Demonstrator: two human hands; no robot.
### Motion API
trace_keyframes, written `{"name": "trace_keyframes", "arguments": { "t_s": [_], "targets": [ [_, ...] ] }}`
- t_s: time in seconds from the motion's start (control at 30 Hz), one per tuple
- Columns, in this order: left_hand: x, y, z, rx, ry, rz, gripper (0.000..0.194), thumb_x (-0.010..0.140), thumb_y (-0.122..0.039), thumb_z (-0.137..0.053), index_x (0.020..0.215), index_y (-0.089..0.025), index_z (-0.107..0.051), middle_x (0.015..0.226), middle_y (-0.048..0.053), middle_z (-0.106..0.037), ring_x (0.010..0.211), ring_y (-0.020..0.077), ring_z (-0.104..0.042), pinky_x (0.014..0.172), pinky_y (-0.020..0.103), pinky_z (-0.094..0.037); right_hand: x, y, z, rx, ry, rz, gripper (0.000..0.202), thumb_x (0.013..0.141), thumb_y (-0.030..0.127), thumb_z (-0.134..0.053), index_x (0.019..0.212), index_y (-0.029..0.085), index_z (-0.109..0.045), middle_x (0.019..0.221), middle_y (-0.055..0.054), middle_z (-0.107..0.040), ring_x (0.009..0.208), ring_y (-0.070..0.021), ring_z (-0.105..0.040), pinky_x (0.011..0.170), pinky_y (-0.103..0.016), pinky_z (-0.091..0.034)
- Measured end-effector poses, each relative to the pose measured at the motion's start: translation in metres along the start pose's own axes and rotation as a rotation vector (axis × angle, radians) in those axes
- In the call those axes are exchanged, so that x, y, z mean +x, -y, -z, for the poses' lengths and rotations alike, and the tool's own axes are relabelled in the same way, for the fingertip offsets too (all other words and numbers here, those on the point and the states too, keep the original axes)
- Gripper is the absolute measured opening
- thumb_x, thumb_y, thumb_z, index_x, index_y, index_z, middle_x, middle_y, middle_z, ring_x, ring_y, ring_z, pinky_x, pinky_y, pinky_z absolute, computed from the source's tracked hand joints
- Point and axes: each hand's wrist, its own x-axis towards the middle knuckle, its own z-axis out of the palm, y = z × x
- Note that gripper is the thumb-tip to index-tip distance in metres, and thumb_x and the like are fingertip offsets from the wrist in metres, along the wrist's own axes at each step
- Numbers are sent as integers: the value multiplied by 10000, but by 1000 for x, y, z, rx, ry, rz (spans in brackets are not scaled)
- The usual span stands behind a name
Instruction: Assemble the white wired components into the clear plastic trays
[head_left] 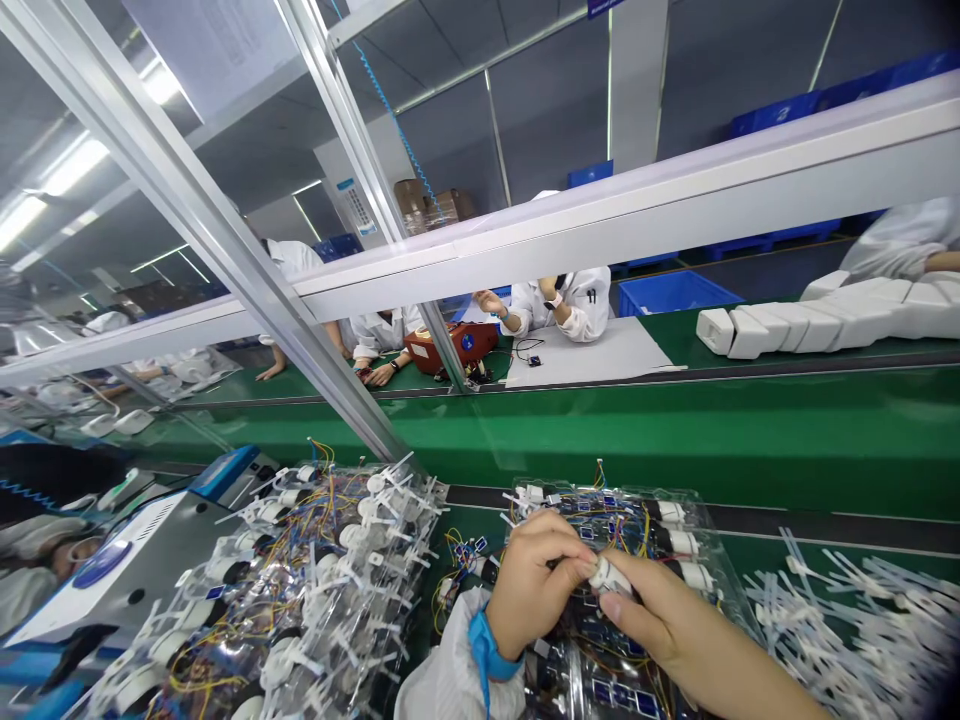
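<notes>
"White plastic part: where is it?"

"Between both hands, over a clear tray of wired modules. The left hand pinches one end with thumb and fingers; the right hand has its grip pressed round the other side."

"What lies alongside?"

"To the left, more wired white parts with pale ties; to the right, a heap of loose ties on the green desk."

"And farther back?"

"Green belt running across, then people in white sleeves at the opposite desk, with a red case, a blue crate and a row of white housings."
</notes>
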Motion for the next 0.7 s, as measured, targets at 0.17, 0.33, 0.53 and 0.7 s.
{"name": "trace_keyframes", "arguments": {
  "t_s": [0.17, 0.33, 0.53, 0.7],
  "targets": [
    [1, -4, 4, 19, 39, -22, 260, 934, -394, -635, 826, -191, -755, 790, 61, -698, 776, 174, -621, 819, 337, -469, -1, 5, 3, -62, 16, -4, 473, 991, 639, -451, 894, 198, -591, 830, -39, -617, 741, -234, -548, 652, -299, -388],
    [1, -7, 11, 25, 96, -58, 259, 941, -417, -619, 888, -190, -733, 843, 62, -667, 842, 186, -604, 861, 353, -444, -3, 14, 6, -47, 38, -2, 511, 990, 674, -411, 887, 199, -567, 795, -14, -551, 713, -209, -494, 634, -289, -346],
    [-1, -7, 11, -21, 72, -61, 204, 952, -352, -615, 881, -187, -710, 843, 52, -638, 846, 181, -597, 898, 365, -446, -6, 17, 6, -73, 21, -3, 584, 965, 737, -386, 918, 190, -584, 796, -20, -555, 719, -216, -498, 640, -295, -346],
    [-5, -6, 5, -37, 42, -34, 197, 965, -313, -595, 858, -184, -697, 825, 40, -623, 821, 167, -595, 908, 363, -447, -6, 19, 5, -122, 19, -15, 577, 973, 732, -361, 888, 193, -549, 797, -17, -555, 718, -213, -495, 634, -294, -343]
  ]
}}
